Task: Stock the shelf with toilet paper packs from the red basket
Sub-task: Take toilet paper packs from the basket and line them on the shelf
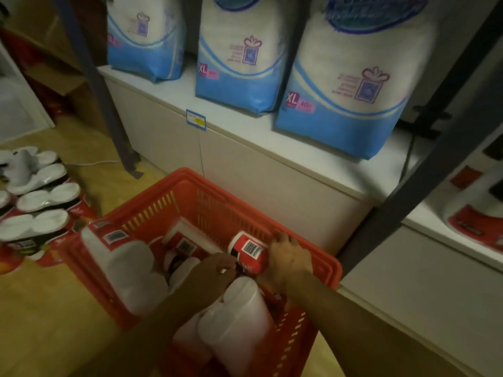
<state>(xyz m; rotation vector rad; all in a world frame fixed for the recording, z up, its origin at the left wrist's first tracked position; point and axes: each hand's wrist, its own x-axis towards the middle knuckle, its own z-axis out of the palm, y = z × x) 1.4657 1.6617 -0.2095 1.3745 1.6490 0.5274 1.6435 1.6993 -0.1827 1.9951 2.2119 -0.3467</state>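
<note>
Dim shop aisle, wooden floor [54, 308], white shelf [272, 148] ahead carrying blue bags [337, 104]. Down in the red basket [206, 191], the red toilet paper pack [249, 250] lies against the far wall among other packs. Right hand [290, 261] curls its fingers over its end; left hand [217, 269] pinches the wrapper. Risk: it's wedged tight, so slick plastic could slip or tear, or the basket could tip.
</note>
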